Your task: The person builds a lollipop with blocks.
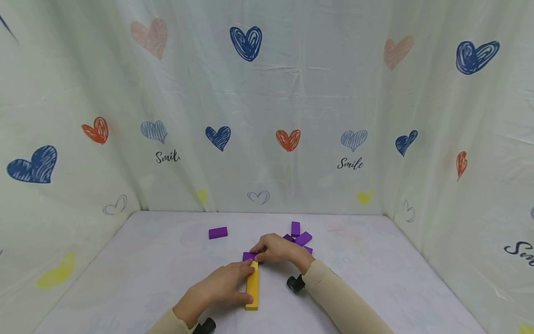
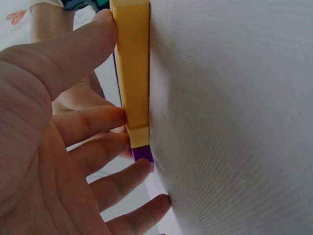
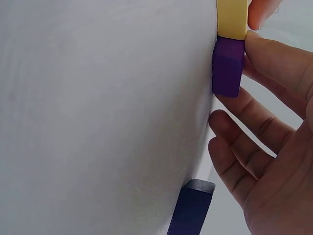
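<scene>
A long yellow block (image 1: 252, 286) lies flat on the table, pointing away from me. My left hand (image 1: 221, 283) rests against its left side, thumb near the close end and fingers toward the far end, all fairly straight. Crosswise at the far end sits a purple block (image 1: 248, 256), touching the yellow one in the right wrist view. My right hand (image 1: 276, 247) pinches this purple block (image 3: 228, 68) between thumb and fingers, partly hiding it in the head view.
One loose purple block (image 1: 218, 233) lies farther back on the left. Several more purple blocks (image 1: 303, 239) are clustered behind my right hand. A white curtain (image 1: 267, 176) printed with hearts surrounds the pale table (image 1: 158, 269) at the back and sides.
</scene>
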A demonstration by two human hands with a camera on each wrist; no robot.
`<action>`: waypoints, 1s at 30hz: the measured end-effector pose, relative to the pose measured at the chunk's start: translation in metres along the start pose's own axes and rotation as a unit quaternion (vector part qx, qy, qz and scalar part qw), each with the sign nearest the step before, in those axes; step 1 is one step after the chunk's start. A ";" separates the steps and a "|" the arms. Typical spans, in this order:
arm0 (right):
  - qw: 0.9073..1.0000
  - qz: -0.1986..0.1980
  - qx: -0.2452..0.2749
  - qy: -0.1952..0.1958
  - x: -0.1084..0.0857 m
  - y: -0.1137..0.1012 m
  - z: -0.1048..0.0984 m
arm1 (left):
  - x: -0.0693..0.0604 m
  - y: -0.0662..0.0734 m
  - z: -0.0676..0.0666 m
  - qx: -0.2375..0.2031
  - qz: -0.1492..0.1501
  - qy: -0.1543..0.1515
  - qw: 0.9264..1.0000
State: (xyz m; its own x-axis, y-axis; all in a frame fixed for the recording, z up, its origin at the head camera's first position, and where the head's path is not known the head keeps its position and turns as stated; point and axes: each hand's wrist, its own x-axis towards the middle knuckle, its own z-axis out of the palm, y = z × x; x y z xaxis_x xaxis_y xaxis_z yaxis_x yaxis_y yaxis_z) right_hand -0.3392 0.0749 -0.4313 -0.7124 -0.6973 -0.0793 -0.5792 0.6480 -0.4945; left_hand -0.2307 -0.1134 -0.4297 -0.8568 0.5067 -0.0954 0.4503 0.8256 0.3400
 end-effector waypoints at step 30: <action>0.995 0.052 -0.015 0.079 -0.023 0.047 -0.033 | 0.003 0.002 -0.002 -0.005 -0.038 -0.018 0.999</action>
State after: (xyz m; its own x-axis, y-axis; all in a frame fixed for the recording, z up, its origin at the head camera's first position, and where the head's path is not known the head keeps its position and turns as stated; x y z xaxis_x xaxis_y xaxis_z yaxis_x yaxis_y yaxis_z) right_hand -0.3639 0.1316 -0.4241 -0.8206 -0.5715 0.0095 -0.5099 0.7244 -0.4639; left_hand -0.2327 -0.1108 -0.4278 -0.8793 0.4506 -0.1542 0.3814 0.8601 0.3388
